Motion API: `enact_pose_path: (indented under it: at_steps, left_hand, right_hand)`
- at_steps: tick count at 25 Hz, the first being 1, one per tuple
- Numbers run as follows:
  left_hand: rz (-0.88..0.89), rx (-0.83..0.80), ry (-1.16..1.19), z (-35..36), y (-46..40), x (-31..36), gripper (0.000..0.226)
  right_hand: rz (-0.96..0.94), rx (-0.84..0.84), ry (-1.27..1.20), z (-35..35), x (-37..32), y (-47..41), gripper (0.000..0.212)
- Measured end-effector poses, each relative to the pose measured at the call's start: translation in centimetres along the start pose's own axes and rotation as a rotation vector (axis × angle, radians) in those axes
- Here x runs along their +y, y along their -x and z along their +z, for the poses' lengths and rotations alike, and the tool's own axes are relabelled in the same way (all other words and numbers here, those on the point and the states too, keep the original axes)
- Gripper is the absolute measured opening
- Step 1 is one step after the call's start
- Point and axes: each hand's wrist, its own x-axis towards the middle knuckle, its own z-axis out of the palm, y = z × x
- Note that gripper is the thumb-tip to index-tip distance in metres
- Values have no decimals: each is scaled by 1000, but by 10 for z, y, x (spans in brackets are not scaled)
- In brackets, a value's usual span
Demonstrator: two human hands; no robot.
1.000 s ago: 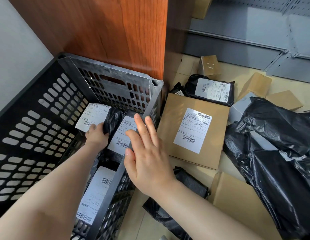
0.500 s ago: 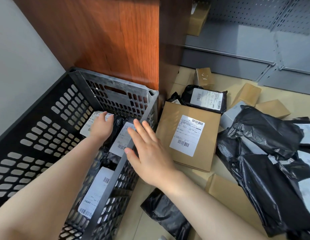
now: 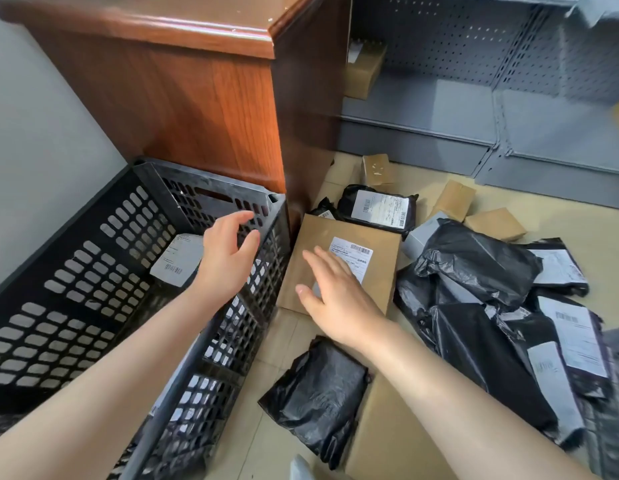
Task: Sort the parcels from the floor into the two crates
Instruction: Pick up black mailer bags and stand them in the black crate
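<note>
The parcels lie scattered over the tan floor (image 3: 550,216). A flat brown cardboard parcel (image 3: 339,258) with a white barcode label sits just beside the black slotted crate (image 3: 93,271), near the foot of the wooden cabinet (image 3: 204,109). The right hand (image 3: 335,292) is spread flat over this parcel, fingers extended and slightly apart, palm down, gripping nothing; whether the palm actually touches the cardboard I cannot tell. The left hand (image 3: 228,254) hangs above the crate's near-right wall, fingers loosely curled and parted, empty.

Inside the crate, a white-labelled parcel (image 3: 178,259) rests against the far side, partly hidden by the left wrist, and more labels show through the slots of the right wall.

Behind the flat parcel lies a black mailer bag (image 3: 377,209) with a large label facing up, and beyond it a small brown carton (image 3: 375,169). Two more small brown boxes (image 3: 453,199) sit toward the grey metal shelving (image 3: 474,109) along the far edge of the floor. To the right, a heap of crumpled black plastic mailers (image 3: 474,271) spreads toward the floor's right edge, several with white labels. Under the right forearm lie a wrinkled black bag (image 3: 318,396) and a large brown box (image 3: 398,445). Another carton (image 3: 365,71) stands on the lowest shelf.
</note>
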Motion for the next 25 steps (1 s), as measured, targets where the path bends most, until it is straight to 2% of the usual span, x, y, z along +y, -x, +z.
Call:
enact_pose_path:
  at_steps: [2, 5, 8, 11, 16, 21, 25]
  left_hand:
    - [34, -38, -1, 14, 13, 15, 33]
    - [61, -57, -163, 40, 30, 27, 37]
    - [63, -203, -124, 69, 51, 34, 45]
    - [-49, -391, -47, 103, 72, 38, 45]
    - [-296, -618, 6, 153, 100, 29, 50]
    - [-393, -741, -12, 173, 124, 22, 50]
    - [-402, -772, -22, 175, 130, 23, 47]
  right_hand:
    - [45, 37, 14, -14, 24, 15, 60]
    - [206, 62, -33, -31, 66, 43, 61]
    - [398, 100, -100, -39, 119, 74, 62]
    - [537, 130, -104, -38, 163, 105, 63]
    - [667, 146, 212, -34, 215, 145, 75]
    - [724, -34, 293, -18, 232, 155, 94]
    - [736, -4, 393, -13, 233, 151, 63]
